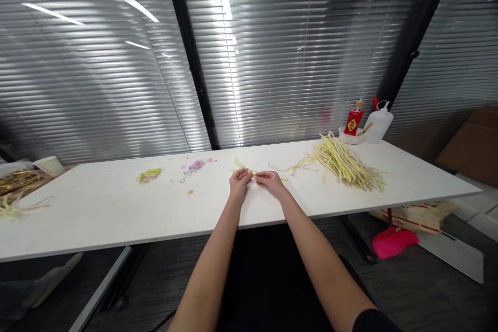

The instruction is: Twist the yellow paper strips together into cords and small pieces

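My left hand (pixel 239 182) and my right hand (pixel 271 181) are close together over the table's front half, fingertips pinched. Between them is a thin yellow strand (pixel 253 173), its kind hard to tell; loose ends stick out above my left hand and to the right of my right hand. To the right lies a large pile of long yellow and beige strands (pixel 342 163), with a few trailing toward my hands. Left of my hands are scattered small pink and purple loops (pixel 196 166) and a small bunch of short yellow strands (pixel 149 175).
A red bottle (pixel 353 120) in a shallow bowl (pixel 350 139) and a white squeeze bottle (pixel 378 125) stand at the back right of the white table (pixel 155 218). At far left are more strands (pixel 15 210), a paper cup (pixel 50 166) and gold-coloured items (pixel 17 181). Blinds rise behind.
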The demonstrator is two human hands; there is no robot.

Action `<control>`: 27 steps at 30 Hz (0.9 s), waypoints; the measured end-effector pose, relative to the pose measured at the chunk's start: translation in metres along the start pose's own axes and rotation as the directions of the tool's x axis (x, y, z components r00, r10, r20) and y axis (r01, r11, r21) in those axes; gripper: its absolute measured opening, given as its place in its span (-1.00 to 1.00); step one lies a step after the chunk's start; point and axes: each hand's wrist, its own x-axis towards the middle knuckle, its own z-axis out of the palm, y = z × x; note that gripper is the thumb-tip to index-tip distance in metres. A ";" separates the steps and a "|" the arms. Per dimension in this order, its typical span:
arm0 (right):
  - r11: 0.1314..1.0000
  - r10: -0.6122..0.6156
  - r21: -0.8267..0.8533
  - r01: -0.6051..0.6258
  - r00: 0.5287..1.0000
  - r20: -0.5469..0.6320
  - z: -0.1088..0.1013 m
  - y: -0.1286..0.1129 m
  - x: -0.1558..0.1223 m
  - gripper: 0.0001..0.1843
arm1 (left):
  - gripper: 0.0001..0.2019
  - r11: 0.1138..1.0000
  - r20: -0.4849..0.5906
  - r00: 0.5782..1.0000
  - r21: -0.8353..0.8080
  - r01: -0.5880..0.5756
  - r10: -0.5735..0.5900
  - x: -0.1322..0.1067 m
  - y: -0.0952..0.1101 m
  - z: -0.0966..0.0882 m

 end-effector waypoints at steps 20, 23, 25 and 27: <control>0.998 -0.004 0.056 0.006 0.999 -0.034 -0.002 -0.005 -0.002 -0.64 | -0.63 0.991 0.143 0.990 0.130 -0.008 -0.011 -0.002 -0.001 0.003; 0.999 -0.008 0.043 0.008 1.000 -0.004 -0.001 -0.007 -0.003 -0.64 | -0.60 0.993 0.145 0.989 0.117 0.010 -0.027 -0.001 -0.002 0.003; 0.999 -0.010 0.039 0.010 1.000 0.003 0.000 -0.006 -0.002 -0.64 | -0.58 0.994 0.136 0.990 0.104 0.020 -0.035 0.000 -0.002 0.003; 0.999 -0.010 0.032 0.010 1.000 0.008 0.000 -0.006 -0.002 -0.66 | -0.61 0.995 0.140 0.990 0.096 0.016 -0.030 0.000 -0.002 0.003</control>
